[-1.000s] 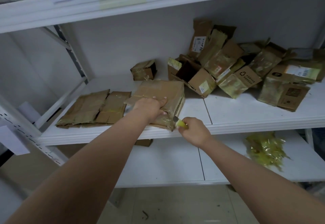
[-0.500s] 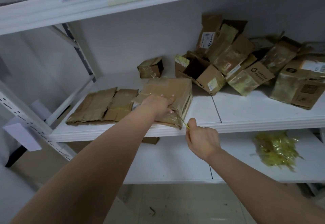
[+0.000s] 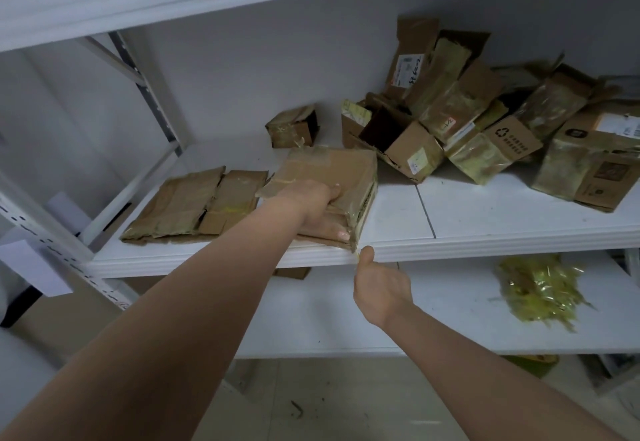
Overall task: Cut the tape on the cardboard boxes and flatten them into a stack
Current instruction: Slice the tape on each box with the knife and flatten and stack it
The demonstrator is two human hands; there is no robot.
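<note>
The left arm reaches forward from the lower left, and the left hand (image 3: 317, 203) grips the near left part of a tape-wrapped cardboard box (image 3: 337, 182) that lies on the middle shelf (image 3: 485, 229) at its front edge; the fingers curl over the top face and the thumb lies along the near side. The right arm comes in from the lower right, and the right hand (image 3: 375, 284) sits just below the shelf's front lip, fingers curled in and thumb raised. It pinches a thin yellowish strip of tape (image 3: 356, 255) that runs up to the box's near right corner. No blade shows in that hand. To the left of the held box, two flattened boxes (image 3: 197, 205) lie side by side, touching. Behind it, one small taped box (image 3: 292, 127) stands alone near the back wall. To the right, a jumbled pile of boxes (image 3: 485, 118) leans against the back wall; its count is unclear, since they overlap. One open box (image 3: 398, 142) at the front of the pile lies on its side and bears a small white label. One box carries a printed recycling symbol (image 3: 502, 132) with small characters under it that are too small to read; another, upright at the back, has a white shipping label (image 3: 407, 71) with handwriting that cannot be made out. On the lower shelf (image 3: 311, 319), to the right, lies one heap of yellowish tape scraps (image 3: 540, 290).
</note>
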